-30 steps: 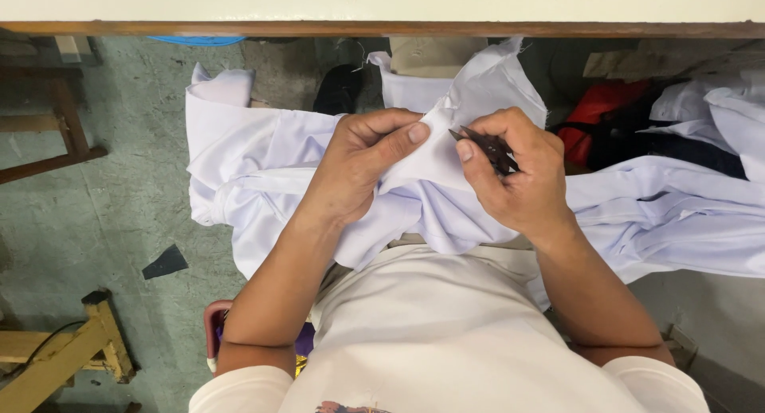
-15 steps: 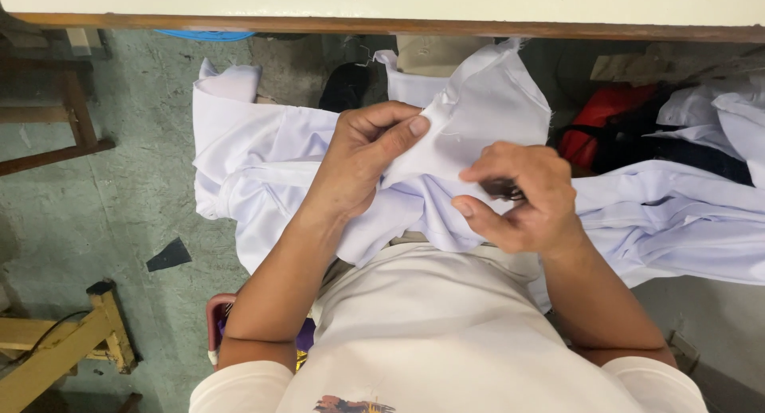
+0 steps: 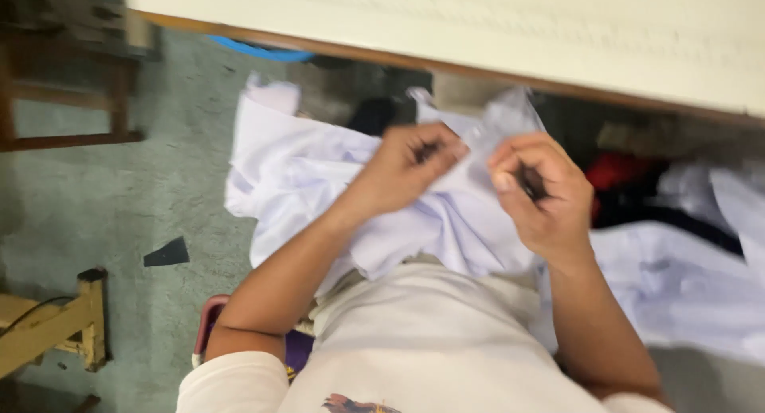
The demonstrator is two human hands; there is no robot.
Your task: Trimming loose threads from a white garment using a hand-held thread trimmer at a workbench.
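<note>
A white garment lies bunched over my lap and spills onto the floor. My left hand pinches a fold of it near the top. Just to the right, my right hand is curled around a small dark tool, held close against the same fold of cloth. The picture is blurred, so the tool's shape is unclear. Both forearms reach up from my cream shirt at the bottom of the view.
A pale table edge with a wooden rim runs across the top. More white cloth and red and black fabric lie at right. A wooden stool leg stands at lower left, a dark scrap on the green floor.
The view has tilted and blurred. My right hand has curled shut around the dark tool and come up close to my left hand at the fold.
</note>
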